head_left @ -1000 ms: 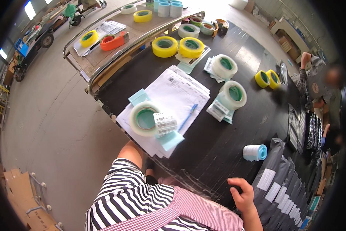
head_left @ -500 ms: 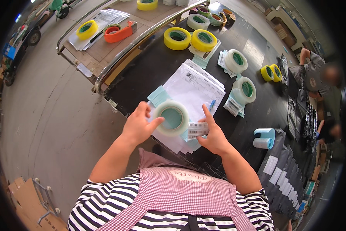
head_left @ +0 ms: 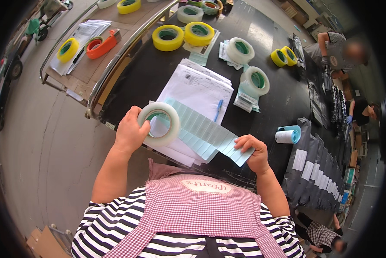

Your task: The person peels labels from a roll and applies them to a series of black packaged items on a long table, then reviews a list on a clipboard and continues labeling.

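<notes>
My left hand [head_left: 130,132] is closed around the left rim of a clear tape roll [head_left: 174,122], held tilted above the front left of a paper stack [head_left: 195,92]. A long light-blue label strip [head_left: 197,127] stretches rightward from beside the roll, its blank side up. At its right end my right hand [head_left: 254,154] pinches the strip between thumb and fingers. Part of the strip's left end is hidden behind the roll. On the papers lies a blue pen [head_left: 218,110].
Yellow tape rolls [head_left: 167,38] and clear tape rolls [head_left: 255,81] on label sheets stand farther back on the black table. Right are a light-blue label roll [head_left: 288,135] and black packages [head_left: 315,172]. A cart [head_left: 83,84] at left carries an orange tape dispenser [head_left: 102,48]. Co-workers [head_left: 365,114] are at right.
My left hand has gripped the tape roll and raised it off the labels. The folded labels are now spread into a strip, its end drawn rightward by my right hand. The view has shifted.
</notes>
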Demonstrator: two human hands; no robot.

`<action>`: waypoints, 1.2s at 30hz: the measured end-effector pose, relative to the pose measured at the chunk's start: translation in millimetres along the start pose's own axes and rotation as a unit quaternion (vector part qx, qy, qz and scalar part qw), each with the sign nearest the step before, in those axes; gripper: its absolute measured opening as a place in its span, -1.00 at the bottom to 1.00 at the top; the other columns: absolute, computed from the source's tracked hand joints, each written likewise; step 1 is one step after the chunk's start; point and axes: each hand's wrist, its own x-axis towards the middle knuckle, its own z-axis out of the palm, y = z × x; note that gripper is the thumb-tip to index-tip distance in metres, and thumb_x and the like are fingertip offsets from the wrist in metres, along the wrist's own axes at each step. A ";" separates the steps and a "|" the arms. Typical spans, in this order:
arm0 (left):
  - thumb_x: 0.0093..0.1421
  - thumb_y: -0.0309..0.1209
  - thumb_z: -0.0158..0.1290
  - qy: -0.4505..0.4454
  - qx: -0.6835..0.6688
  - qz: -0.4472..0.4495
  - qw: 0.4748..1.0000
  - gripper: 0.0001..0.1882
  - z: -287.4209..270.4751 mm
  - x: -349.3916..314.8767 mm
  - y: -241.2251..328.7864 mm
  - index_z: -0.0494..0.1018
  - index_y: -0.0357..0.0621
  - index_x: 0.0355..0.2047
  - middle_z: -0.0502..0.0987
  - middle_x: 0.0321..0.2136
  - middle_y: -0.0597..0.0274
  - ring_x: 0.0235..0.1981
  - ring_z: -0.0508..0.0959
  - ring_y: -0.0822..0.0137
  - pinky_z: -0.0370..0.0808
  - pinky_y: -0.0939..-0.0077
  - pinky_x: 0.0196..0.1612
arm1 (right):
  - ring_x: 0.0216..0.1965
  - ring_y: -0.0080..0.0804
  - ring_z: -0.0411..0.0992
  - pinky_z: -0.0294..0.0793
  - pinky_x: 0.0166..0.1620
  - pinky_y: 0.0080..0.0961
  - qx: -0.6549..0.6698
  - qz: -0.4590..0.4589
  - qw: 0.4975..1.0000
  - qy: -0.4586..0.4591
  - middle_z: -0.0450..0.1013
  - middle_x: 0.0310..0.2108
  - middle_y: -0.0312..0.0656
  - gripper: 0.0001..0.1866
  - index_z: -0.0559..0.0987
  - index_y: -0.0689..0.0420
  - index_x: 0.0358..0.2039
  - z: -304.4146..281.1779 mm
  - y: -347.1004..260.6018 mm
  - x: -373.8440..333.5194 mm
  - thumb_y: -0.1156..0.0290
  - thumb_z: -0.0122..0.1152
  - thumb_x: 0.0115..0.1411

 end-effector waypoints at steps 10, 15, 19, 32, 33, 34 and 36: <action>0.10 -0.39 0.11 0.028 0.005 0.056 0.998 -0.73 15.3 33.4 23.4 0.39 -0.22 -0.20 0.54 -0.27 -0.08 -0.22 0.56 -0.13 0.48 0.11 -0.15 | -0.21 -0.29 0.51 0.46 -0.08 -0.38 0.096 -0.007 0.991 0.090 0.58 -0.39 -0.15 -0.75 0.46 0.08 -0.52 -78.0 -28.5 -60.3 0.69 0.35 -0.03; 0.12 -0.38 0.09 0.000 0.012 0.059 0.998 -0.72 24.0 46.4 36.3 0.38 -0.23 -0.19 0.52 -0.27 -0.06 -0.22 0.55 -0.10 0.47 0.13 -0.15 | -0.22 -0.27 0.51 0.47 -0.11 -0.38 0.099 -0.024 0.988 0.115 0.59 -0.41 -0.12 -0.74 0.49 0.07 -0.52 -100.5 -46.0 -94.8 0.55 0.48 -0.07; 0.14 -0.36 0.08 -0.016 0.061 0.066 0.996 -0.70 36.7 46.3 39.8 0.36 -0.22 -0.15 0.51 -0.21 -0.06 -0.20 0.55 -0.10 0.48 0.12 -0.14 | -0.23 -0.26 0.52 0.47 -0.14 -0.39 0.101 -0.048 0.986 0.126 0.59 -0.43 -0.12 -0.76 0.52 0.08 -0.53 -111.2 -63.1 -115.8 0.49 0.51 -0.07; 0.07 -0.33 0.28 0.041 0.212 0.293 0.931 -0.42 57.5 17.4 97.9 0.42 -0.15 0.12 0.39 0.16 -0.01 0.13 0.39 -0.05 0.30 0.14 0.21 | -0.26 -0.28 0.50 0.45 -0.17 -0.43 0.106 -0.067 0.978 0.166 0.59 -0.45 -0.10 -0.70 0.50 0.07 -0.54 -117.8 -74.1 -157.8 0.38 0.55 -0.04; 0.05 -0.35 0.30 -0.022 0.143 0.328 0.934 -0.43 62.9 12.3 117.7 0.45 -0.14 0.09 0.42 0.14 0.03 0.14 0.40 -0.03 0.29 0.13 0.22 | -0.26 -0.28 0.50 0.45 -0.16 -0.43 0.119 -0.068 0.976 0.170 0.59 -0.45 -0.10 -0.69 0.50 0.07 -0.53 -118.5 -73.3 -158.1 0.36 0.57 -0.05; 0.03 -0.33 0.32 -0.074 0.089 0.352 0.929 -0.42 70.5 7.6 133.4 0.47 -0.11 0.08 0.44 0.14 0.06 0.15 0.40 -0.03 0.30 0.16 0.23 | -0.26 -0.28 0.50 0.45 -0.16 -0.43 0.121 -0.074 0.976 0.164 0.58 -0.45 -0.11 -0.69 0.50 0.07 -0.52 -119.9 -73.3 -156.8 0.35 0.57 -0.05; -0.03 -0.23 0.38 -0.167 0.003 0.322 0.932 -0.34 92.3 1.4 162.8 0.46 -0.09 0.10 0.43 0.14 0.06 0.15 0.39 -0.05 0.34 0.21 0.22 | -0.25 -0.27 0.51 0.45 -0.15 -0.44 0.120 -0.087 0.977 0.153 0.58 -0.46 -0.11 -0.68 0.49 0.06 -0.51 -123.5 -75.2 -154.0 0.32 0.57 -0.04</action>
